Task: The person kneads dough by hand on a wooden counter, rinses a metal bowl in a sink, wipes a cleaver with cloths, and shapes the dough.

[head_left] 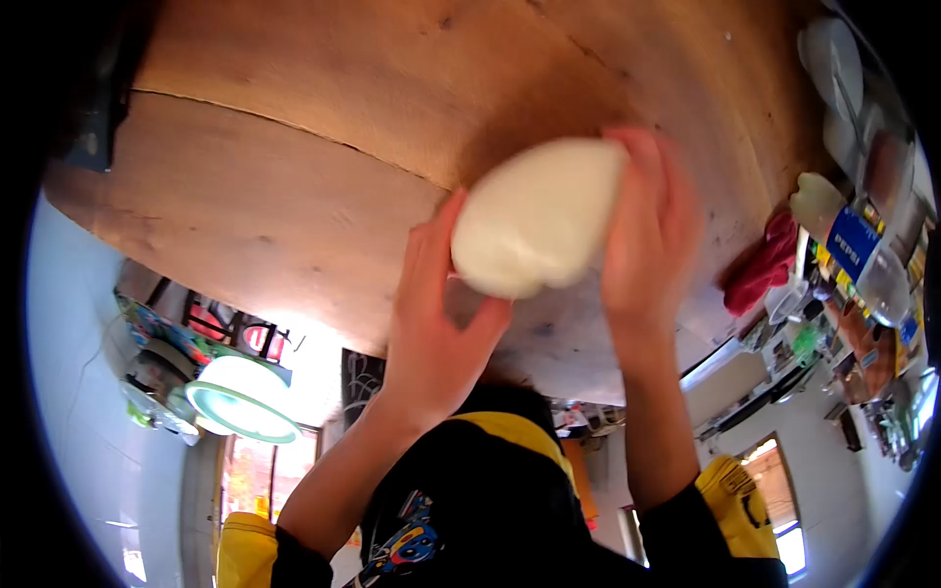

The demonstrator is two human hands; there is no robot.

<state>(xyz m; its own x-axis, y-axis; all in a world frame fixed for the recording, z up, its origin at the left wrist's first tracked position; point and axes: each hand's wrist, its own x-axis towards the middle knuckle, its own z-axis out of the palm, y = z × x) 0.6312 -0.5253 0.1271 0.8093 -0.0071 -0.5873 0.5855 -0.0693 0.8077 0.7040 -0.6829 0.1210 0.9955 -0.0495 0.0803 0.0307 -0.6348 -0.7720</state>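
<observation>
A smooth, pale lump that looks like dough is held between my two hands over the brown wooden table. My left hand presses on its left and lower side, with the thumb beneath it and the fingers along its edge. On the right side, my right hand is wrapped round the lump, its fingers blurred by motion. A shadow falls on the wood behind the lump.
A dark red cloth lies at the table's right edge, beside a bottle with a blue Pepsi label and cluttered items. A light green basin stands beyond the table at the lower left.
</observation>
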